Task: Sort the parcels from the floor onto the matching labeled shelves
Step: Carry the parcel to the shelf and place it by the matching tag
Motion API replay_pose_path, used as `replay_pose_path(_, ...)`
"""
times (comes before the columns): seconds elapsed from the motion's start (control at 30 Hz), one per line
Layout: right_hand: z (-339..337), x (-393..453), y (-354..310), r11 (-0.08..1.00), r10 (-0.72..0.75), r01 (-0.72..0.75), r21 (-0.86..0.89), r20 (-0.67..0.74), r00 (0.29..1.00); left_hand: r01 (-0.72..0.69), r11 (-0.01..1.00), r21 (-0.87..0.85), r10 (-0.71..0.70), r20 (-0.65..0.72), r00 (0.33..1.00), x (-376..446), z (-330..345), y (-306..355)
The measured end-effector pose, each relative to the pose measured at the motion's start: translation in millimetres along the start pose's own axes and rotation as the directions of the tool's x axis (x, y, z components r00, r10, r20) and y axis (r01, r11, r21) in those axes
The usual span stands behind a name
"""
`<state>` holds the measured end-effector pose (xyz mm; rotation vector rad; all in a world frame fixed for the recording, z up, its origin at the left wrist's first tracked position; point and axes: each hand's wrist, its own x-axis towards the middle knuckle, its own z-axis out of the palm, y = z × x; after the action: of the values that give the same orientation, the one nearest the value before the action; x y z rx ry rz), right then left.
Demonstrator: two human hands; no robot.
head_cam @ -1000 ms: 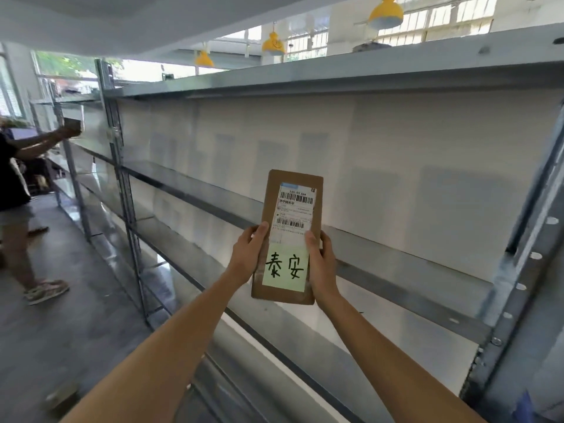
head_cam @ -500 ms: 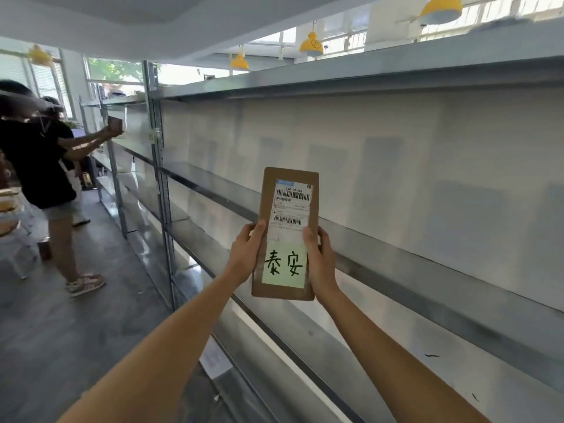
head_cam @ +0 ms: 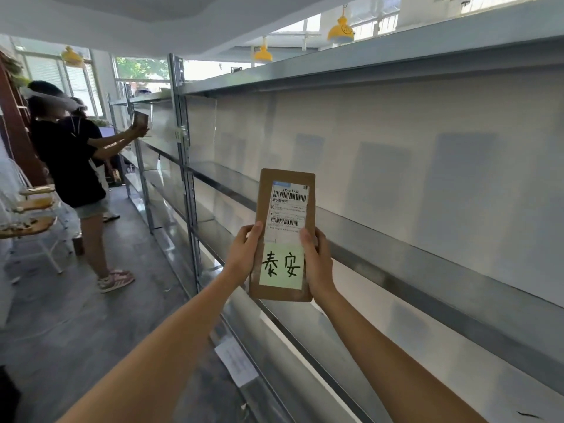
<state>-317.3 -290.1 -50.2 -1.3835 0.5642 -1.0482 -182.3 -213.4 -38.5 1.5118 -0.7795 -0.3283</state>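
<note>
A flat brown cardboard parcel (head_cam: 264, 193) is held upright in front of me at arm's length. It carries a white barcode label and a pale green note with two handwritten characters. My left hand (head_cam: 244, 254) grips its left edge and my right hand (head_cam: 319, 264) grips its right edge, thumbs on the front. Behind it run long grey metal shelves (head_cam: 396, 264) with bare boards.
A metal upright post (head_cam: 186, 166) divides the shelving on the left. A person (head_cam: 70, 166) stands in the aisle at the left holding up another parcel (head_cam: 141, 120). A white paper sheet (head_cam: 236, 360) hangs at a low shelf edge. Wooden stools (head_cam: 30, 221) stand at far left.
The view has swung left along the shelving, bringing the other person and the stools further into sight. The parcel stays upright between both hands.
</note>
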Motion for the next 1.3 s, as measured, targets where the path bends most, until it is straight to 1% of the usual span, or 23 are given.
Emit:
replay_pose_path(0.1,12.1,23.4,4.3,1.000,-0.003,0.003,0.007,0.040,0.999,0.005,1.000,-0.020,-0.005,-0.016,1.000,20.1,-5.2,-2.8)
replay_pose_path(0.23,28.4,60.5,11.2,1.000,0.005,-0.006,0.008,0.058,0.998,-0.009,0.999,-0.036,0.007,-0.039,0.999,52.5,-10.8,-5.4)
replay_pose_path(0.4,51.7,104.2,14.0,1.000,-0.010,0.009,0.009,0.123,0.992,-0.029,0.999,-0.017,0.027,-0.115,0.993,94.3,-20.9,-8.0)
replay_pose_path(0.6,77.8,140.3,24.5,1.000,0.000,0.002,-0.015,0.157,0.988,-0.019,1.000,-0.007,0.017,-0.180,0.983,132.1,-34.9,-21.3)
replay_pose_path(0.8,108.0,170.7,42.9,1.000,0.018,-0.017,-0.003,0.206,0.978,-0.018,1.000,-0.011,0.016,-0.196,0.981,167.5,-55.1,-41.8)
replay_pose_path(1.0,163.8,203.6,67.9,1.000,0.026,-0.028,0.005,0.243,0.970,0.015,1.000,0.001,-0.014,-0.235,0.972,211.8,-95.5,-63.0)
replay_pose_path(1.13,211.2,228.1,84.8,1.000,0.007,-0.010,0.010,0.234,0.972,0.010,1.000,0.012,-0.007,-0.228,0.974,249.1,-131.8,-78.5)
replay_pose_path(1.3,266.3,250.7,96.7,0.998,0.033,-0.044,0.039,0.242,0.970,0.049,0.999,0.017,-0.045,-0.198,0.979,293.7,-181.4,-89.4)
